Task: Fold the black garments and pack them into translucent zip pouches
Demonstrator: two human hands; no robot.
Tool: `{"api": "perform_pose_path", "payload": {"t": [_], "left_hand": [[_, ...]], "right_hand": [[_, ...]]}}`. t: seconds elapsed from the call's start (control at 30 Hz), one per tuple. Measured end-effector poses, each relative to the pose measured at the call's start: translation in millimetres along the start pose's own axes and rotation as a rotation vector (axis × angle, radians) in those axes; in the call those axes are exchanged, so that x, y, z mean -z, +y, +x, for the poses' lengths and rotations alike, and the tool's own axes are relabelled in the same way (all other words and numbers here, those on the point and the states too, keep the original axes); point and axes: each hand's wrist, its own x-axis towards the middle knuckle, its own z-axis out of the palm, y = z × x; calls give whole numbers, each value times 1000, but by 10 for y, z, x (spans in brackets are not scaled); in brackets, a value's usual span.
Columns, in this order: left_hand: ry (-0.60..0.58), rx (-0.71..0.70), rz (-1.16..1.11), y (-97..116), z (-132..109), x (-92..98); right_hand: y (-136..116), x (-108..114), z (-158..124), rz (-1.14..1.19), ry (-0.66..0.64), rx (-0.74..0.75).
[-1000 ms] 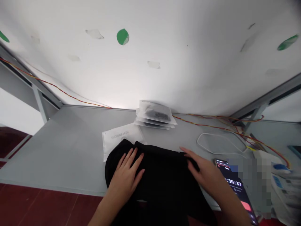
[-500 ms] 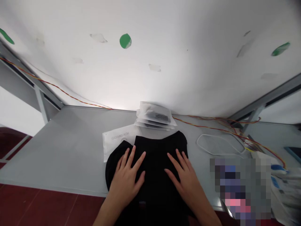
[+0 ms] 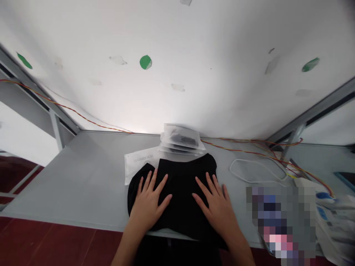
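We rest our left hand and right hand, spread wide and gripping nothing, on black cloth atop the counter.

The cloth, plain black, is lying spread and mostly smooth on the tabletop. Its far edge is dipping shallowly toward the middle; on the left, past a notch, a rounded portion is overlapping a white bag. Its near side is reaching the tabletop's front edge.
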Motion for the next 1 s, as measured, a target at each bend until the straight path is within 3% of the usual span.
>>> {"api": "perform_pose_path", "payload": {"t": [0.57, 0.77, 0.87, 0.93, 1.0], "left_hand": [[13, -10, 7, -41, 15, -58], [31, 46, -41, -30, -21, -35], [47, 118, -105, -101, 132, 129], [49, 166, -133, -210, 354, 259], [7, 156, -160, -356, 623, 349]], "right_hand": [[-46, 74, 51, 30, -60, -48], [12, 64, 34, 100, -67, -53], [162, 87, 127, 187, 33, -96], [307, 130, 276, 226, 150, -222], [455, 188, 480, 287, 172, -343]]}}
